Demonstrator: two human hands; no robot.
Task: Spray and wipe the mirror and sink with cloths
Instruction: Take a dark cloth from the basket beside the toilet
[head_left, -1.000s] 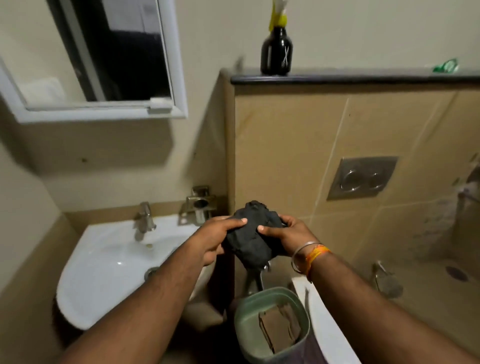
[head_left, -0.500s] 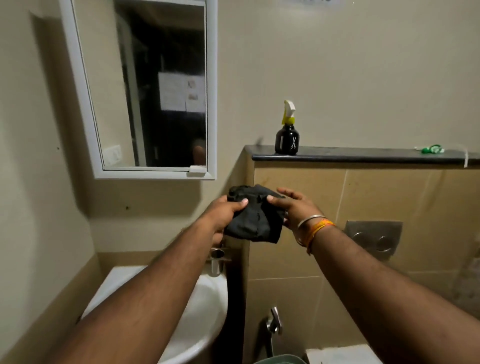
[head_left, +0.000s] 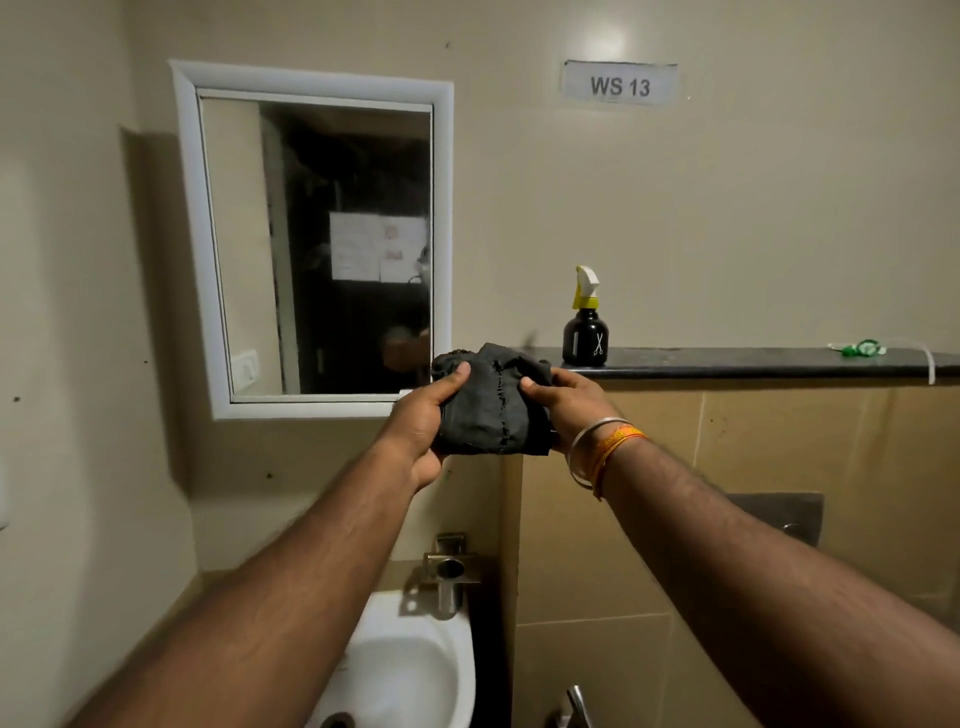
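2 hands on 1 dark cloth (head_left: 491, 410), held up in the air at chest height, just right of the mirror (head_left: 317, 244) and in front of the corner of the black ledge (head_left: 753, 362). Soft and light by the look of it, limp, bunched into loose folds with a frayed seam down the middle; no risk of breaking, little risk of slipping. Best gripped by the edges or gathered into a pad that fills the palm for wiping. Left hand (head_left: 423, 421) curled round the left edge, thumb pressed on top, fingers tucked beneath and hidden. Right hand (head_left: 563, 400) pinching the right edge, thumb on the front, fingers mostly behind the fabric, so their spread hard to tell. Neither hand free. Spray bottle (head_left: 585, 325) upright on the ledge, near the right hand, untouched: hard plastic, probably light, likely smooth, best taken round the neck under the trigger. Sink (head_left: 410, 670) low below, well apart from the cloth.
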